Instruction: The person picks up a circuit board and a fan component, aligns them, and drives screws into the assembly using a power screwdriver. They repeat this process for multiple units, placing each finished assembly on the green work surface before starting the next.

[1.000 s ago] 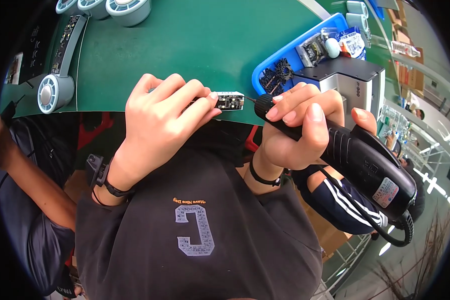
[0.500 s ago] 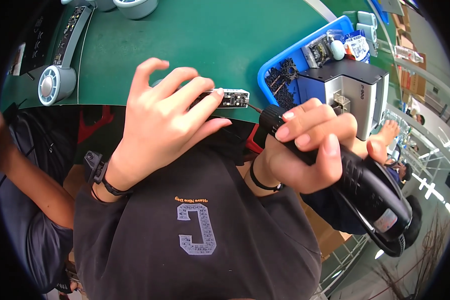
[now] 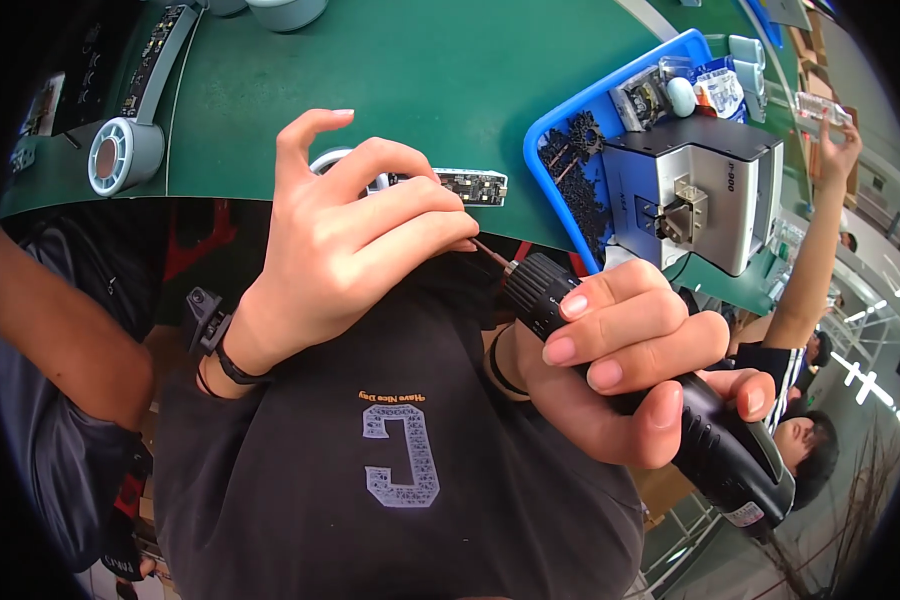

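Observation:
My right hand (image 3: 635,350) is wrapped round a black electric screwdriver (image 3: 540,295), its thin bit pointing up and left. The bit's tip meets the fingertips of my left hand (image 3: 345,230), near the table's front edge. There the left thumb and fingers come together in a pinch, index finger raised; anything between them is too small or hidden to see. Just beyond those fingers a light-coloured handheld fan body with an exposed circuit board (image 3: 480,187) lies on the green table (image 3: 390,80). My left hand covers much of it, and its round end shows behind the fingers.
To the right, a blue tray (image 3: 610,82) holds black small parts and bagged items. A silver-and-black boxy machine (image 3: 640,180) stands against it. Another fan (image 3: 120,160) with an open board lies left. One person's arm (image 3: 70,340) is at left; another's raised arm (image 3: 810,260) is at right.
The screwdriver's bit has dropped from the board's right end to my left fingertips. My left fingers have left the board and drawn together. At right, a person's arm has risen to a clear bottle.

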